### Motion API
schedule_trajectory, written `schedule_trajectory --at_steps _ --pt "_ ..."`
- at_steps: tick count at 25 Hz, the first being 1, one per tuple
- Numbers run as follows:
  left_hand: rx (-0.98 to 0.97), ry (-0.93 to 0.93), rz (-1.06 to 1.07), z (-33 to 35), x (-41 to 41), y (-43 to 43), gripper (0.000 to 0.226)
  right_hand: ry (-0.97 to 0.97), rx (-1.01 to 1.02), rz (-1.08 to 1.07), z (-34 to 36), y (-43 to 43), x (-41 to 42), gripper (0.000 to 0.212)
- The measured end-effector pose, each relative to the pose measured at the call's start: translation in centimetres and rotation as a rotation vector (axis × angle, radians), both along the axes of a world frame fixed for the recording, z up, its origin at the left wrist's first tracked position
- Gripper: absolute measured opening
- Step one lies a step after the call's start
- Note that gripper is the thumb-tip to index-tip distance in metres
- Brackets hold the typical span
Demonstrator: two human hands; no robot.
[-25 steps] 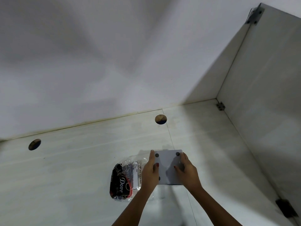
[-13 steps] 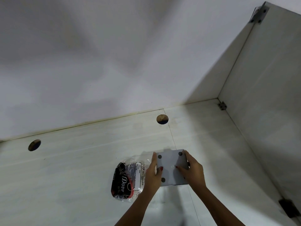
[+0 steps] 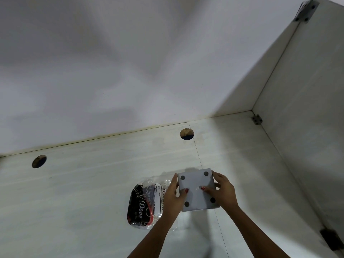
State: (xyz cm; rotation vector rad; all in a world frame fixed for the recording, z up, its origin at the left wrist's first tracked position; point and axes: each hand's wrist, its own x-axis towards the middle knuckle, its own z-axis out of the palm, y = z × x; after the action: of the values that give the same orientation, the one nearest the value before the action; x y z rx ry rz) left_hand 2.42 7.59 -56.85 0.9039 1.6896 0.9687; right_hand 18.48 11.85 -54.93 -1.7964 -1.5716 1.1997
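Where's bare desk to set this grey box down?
Widest bare stretch: the desktop left of the Dove packet, in front of the left cable hole. Also free: between the grey box and the side panel. Crowded where the packet lies beside the left hand.

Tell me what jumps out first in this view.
Low in the middle, the left hand and the right hand grip a grey square slab with four dark round pads at its corners. Just left of it a dark Dove packet in clear wrap lies on the pale shelf. A round hole is cut in the shelf behind the slab, a second hole far left.
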Motion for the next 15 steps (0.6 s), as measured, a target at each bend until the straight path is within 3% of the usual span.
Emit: schedule_trajectory --at_steps 2,4,10,15 --pt "-0.040 -0.109 0.050 0.9 0.3 0.6 0.032 0.019 0.020 -0.026 -0.1 -0.1 0.0 0.063" --pt "-0.043 -0.175 0.087 1.6 0.5 0.9 0.023 0.048 0.035 -0.030 0.0 -0.2 0.0 0.060" --pt "-0.032 -0.295 0.171 1.5 0.0 0.2 0.030 0.079 0.068 -0.033 0.3 -0.6 -0.4 0.058" --pt "-0.059 -0.264 0.180 1.7 0.1 0.2 0.030 0.044 0.088 0.050 0.6 -0.8 -0.7 0.061"
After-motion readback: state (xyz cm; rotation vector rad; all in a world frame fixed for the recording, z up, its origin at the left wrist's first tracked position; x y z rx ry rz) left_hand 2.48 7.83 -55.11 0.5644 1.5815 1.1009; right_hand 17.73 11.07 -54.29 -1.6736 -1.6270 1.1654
